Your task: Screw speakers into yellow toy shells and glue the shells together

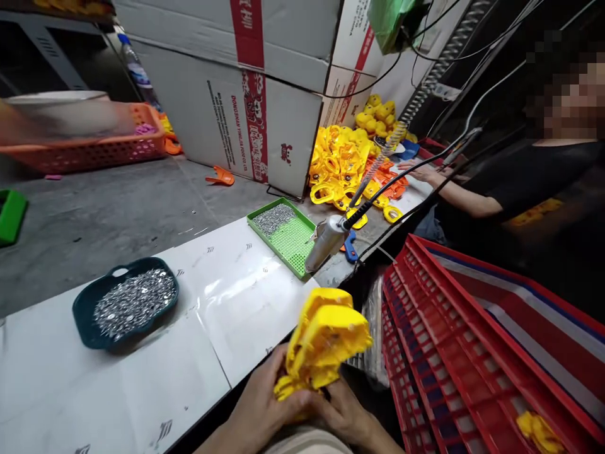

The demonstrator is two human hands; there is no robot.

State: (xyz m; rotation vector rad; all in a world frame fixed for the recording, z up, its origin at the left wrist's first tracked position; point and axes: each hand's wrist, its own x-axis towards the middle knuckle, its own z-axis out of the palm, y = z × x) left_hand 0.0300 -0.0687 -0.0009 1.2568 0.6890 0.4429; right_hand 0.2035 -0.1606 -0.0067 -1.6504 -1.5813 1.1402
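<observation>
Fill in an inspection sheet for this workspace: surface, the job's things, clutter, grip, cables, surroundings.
Surface: white printed sheeting, glossy, with a seam; grey surface beyond.
Job's things: yellow plastic piece held off the surface, possibly more than one; small metal parts in a dark green tray, more in a light green tray.
Clutter: orange clip-like piece by a carton; heap of yellow pieces beyond.
Grip: left hand and right hand both closed on the yellow piece.
Cables: black cable runs from the silver tool; coiled spring alongside.
Surroundings: red crates at right; co-worker beyond.
</observation>
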